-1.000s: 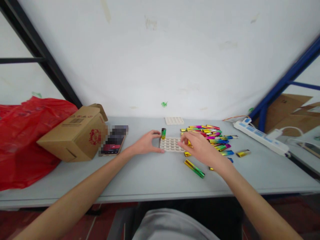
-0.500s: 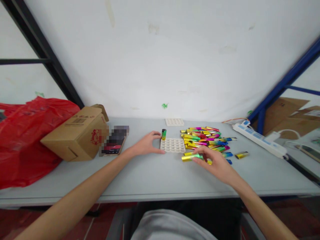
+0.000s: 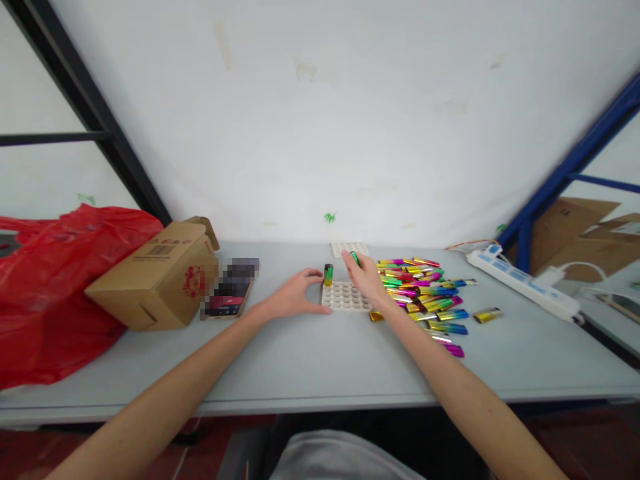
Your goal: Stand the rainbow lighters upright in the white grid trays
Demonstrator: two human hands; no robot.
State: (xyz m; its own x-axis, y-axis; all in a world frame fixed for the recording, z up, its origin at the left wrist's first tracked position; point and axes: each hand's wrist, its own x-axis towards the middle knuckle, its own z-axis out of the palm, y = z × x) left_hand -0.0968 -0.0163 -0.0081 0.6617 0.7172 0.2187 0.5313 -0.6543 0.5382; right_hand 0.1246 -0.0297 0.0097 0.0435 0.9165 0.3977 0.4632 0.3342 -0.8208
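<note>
A white tray with rows of holes (image 3: 345,297) lies on the table, and one green-and-gold lighter (image 3: 329,275) stands upright in its back left corner. My left hand (image 3: 295,293) spans the tray's left end, thumb at the front corner and fingers at the back corner beside the standing lighter. Over the tray's back right part, my right hand (image 3: 367,279) is closed on another lighter (image 3: 355,259); only its green end shows above the fingers. A pile of shiny multicoloured lighters (image 3: 425,293) lies right of the tray, partly behind my right forearm.
A second white tray (image 3: 343,249) lies behind, near the wall. To the left are a phone (image 3: 233,290), a cardboard box (image 3: 155,277) and a red plastic bag (image 3: 75,293). One lighter (image 3: 487,315) lies apart at the right, near a white power strip (image 3: 525,283).
My right hand has moved left and up from the front of the pile to above the tray, turning its lighter from lying flat to more upright. My left hand stays at the tray.
</note>
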